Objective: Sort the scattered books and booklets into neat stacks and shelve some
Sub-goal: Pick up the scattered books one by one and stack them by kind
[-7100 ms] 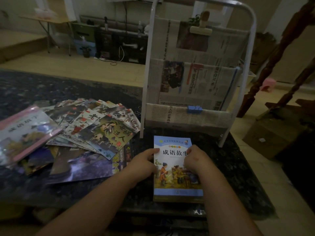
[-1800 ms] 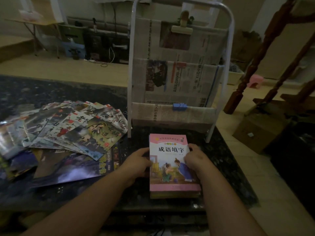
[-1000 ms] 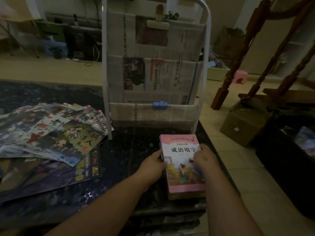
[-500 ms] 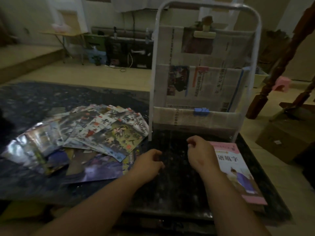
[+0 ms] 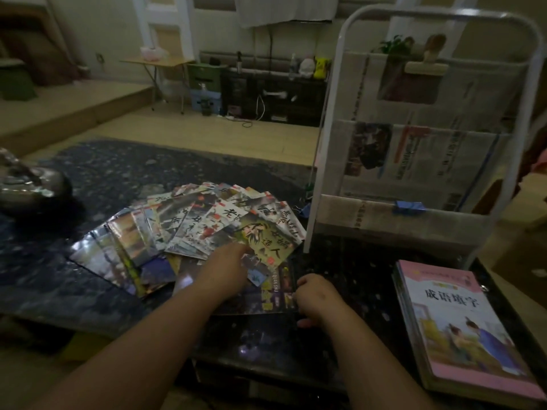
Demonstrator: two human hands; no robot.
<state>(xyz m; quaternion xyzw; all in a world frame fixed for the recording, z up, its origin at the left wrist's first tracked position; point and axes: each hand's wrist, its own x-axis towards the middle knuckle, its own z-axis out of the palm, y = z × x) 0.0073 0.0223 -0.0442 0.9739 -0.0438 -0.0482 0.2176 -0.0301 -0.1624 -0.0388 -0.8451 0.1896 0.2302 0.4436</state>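
We see the stack of books (image 5: 461,329), a pink cover on top, lying flat at the near right corner of the counter (image 5: 118,184), well apart from both hands. The fan of booklets (image 5: 189,229) is spread across the middle of the counter, its covers overlapping, and a large dark booklet (image 5: 266,297) lies under the fan's near side.

The left grip (image 5: 225,270) rests on the near side of the fan, its fingers laid forward against the topmost cover; its grip is wide and holds nothing. The right grip (image 5: 315,294) sits at the right edge of the dark booklet with its fingers curled. We cannot tell whether it pinches that edge or only touches it.

At the far right edge of the counter stands a white rack (image 5: 325,137) with newspapers (image 5: 420,161) in its tiers and a blue clip (image 5: 408,207) on the lowest one. A dark rounded object (image 5: 26,187) sits at the left edge.
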